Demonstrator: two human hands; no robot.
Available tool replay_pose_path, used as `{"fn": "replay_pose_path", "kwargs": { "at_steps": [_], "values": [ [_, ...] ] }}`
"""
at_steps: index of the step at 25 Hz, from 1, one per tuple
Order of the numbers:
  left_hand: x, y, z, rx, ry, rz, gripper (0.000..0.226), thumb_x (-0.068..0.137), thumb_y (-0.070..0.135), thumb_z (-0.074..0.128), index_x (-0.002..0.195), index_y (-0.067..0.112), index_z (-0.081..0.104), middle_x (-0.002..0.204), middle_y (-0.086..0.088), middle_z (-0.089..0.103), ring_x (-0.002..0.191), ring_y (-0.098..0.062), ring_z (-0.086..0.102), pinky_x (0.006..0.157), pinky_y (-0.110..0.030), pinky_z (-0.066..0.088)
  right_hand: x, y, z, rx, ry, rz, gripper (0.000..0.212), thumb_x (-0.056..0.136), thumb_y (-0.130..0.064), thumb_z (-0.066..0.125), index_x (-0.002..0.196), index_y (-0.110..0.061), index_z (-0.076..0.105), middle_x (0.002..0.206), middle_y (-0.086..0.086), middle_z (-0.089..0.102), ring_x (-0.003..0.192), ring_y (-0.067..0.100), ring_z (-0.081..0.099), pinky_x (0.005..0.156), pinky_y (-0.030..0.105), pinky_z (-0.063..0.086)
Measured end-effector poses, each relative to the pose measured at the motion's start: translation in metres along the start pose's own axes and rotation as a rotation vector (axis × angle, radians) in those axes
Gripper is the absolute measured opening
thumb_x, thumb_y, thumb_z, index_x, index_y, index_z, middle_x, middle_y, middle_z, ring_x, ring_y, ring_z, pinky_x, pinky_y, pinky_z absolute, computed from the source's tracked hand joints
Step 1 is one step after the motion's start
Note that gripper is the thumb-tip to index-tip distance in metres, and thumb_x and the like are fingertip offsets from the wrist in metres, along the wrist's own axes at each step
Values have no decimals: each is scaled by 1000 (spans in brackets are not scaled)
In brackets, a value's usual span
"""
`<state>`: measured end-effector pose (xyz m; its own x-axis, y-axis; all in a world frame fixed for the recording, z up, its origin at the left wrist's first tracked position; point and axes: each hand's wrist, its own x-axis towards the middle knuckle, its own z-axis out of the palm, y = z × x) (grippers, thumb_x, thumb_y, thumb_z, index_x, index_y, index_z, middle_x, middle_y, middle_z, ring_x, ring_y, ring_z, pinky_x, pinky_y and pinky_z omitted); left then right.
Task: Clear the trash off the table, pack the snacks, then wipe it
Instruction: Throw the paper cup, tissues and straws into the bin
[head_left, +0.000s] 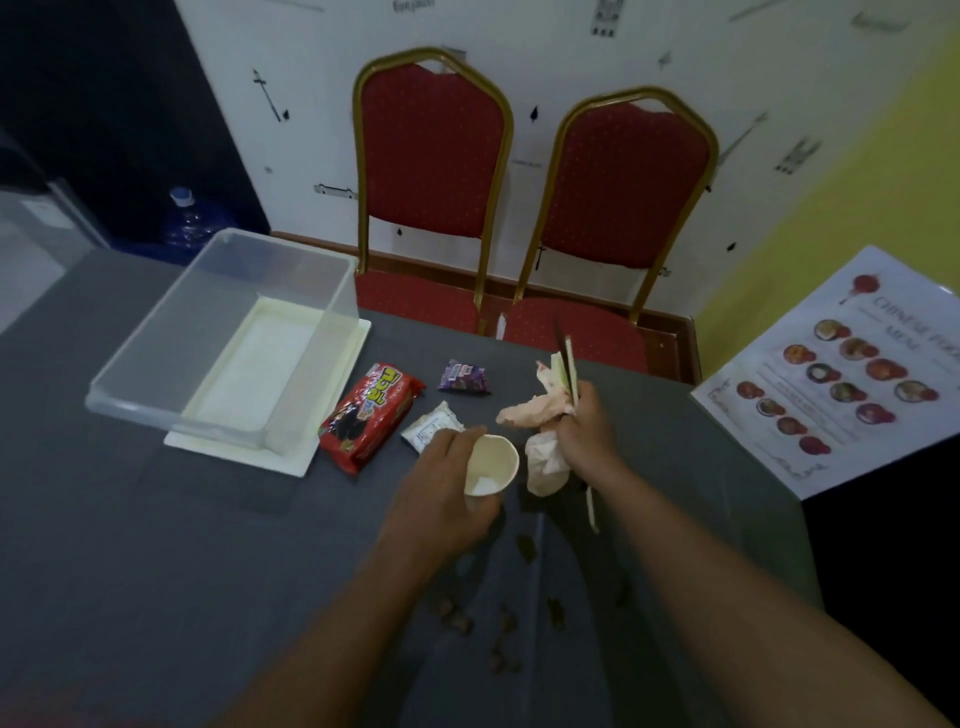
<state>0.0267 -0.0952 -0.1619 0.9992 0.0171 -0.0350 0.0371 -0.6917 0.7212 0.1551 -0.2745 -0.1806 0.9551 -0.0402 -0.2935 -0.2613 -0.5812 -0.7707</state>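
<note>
We hold a paper cup (491, 465) in our left hand (441, 486), fingers wrapped round it. Just beside, our right hand (589, 431) clamps crumpled tissues (540, 434). Beyond the cup lie three snack packs (371, 415); left of those, a clear box (228, 332).

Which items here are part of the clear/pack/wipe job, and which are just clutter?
Job:
paper cup in left hand
crumpled tissues in right hand
red snack pack
purple packet
white packet
clear container
crumbs

Bystanders:
menu sheet
red chairs
water bottle
</note>
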Motion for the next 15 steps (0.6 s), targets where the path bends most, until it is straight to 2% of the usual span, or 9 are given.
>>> {"fn": "replay_pose_path", "kwargs": {
  "at_steps": [2, 5, 8, 10, 13, 15],
  "values": [
    [-17, -7, -21, -6, 7, -49, 78, 75, 48, 73, 142, 28, 41, 137, 5, 45, 124, -13, 45, 97, -29, 45, -33, -17, 11, 53, 1, -46, 35, 98, -9, 46, 127, -26, 51, 109, -6, 63, 100, 19, 63, 85, 39, 54],
    [-57, -28, -55, -16, 103, -90, 73, 66, 53, 71, 131, 26, 52, 122, 3, 48, 111, -16, 52, 90, -28, 46, -92, -41, 47, 123, -33, -126, 36, 96, -8, 47, 125, -29, 53, 111, -6, 64, 103, 18, 62, 91, 40, 53],
    [-112, -57, -88, -5, 96, -219, 58, 64, 57, 70, 115, 31, 59, 106, 6, 50, 98, -11, 52, 79, -23, 39, -158, -64, 101, 173, -188, -183, 39, 95, -9, 49, 121, -37, 55, 113, -9, 67, 105, 15, 65, 94, 39, 53],
    [-159, -81, -108, -22, 109, -297, 49, 61, 61, 64, 97, 28, 59, 92, 7, 47, 90, -11, 50, 73, -23, 36, -204, -79, 141, 175, -307, -229, 38, 95, -10, 51, 117, -41, 57, 110, -12, 70, 102, 7, 67, 92, 33, 54],
    [-231, -112, -139, -198, 141, -376, 26, 62, 43, 70, 79, 32, 54, 86, 12, 52, 85, -13, 55, 67, -28, 42, -269, -92, 196, 136, -513, -269, 37, 95, -10, 51, 119, -38, 57, 106, -15, 70, 98, -1, 67, 85, 25, 56],
    [-281, -148, -151, -186, 114, -344, 18, 67, 34, 73, 79, 36, 59, 81, 17, 61, 86, -13, 56, 75, -31, 46, -308, -87, 233, 50, -617, -307, 36, 91, -12, 50, 116, -37, 56, 104, -12, 71, 97, 5, 69, 87, 33, 57]
  ]
}}
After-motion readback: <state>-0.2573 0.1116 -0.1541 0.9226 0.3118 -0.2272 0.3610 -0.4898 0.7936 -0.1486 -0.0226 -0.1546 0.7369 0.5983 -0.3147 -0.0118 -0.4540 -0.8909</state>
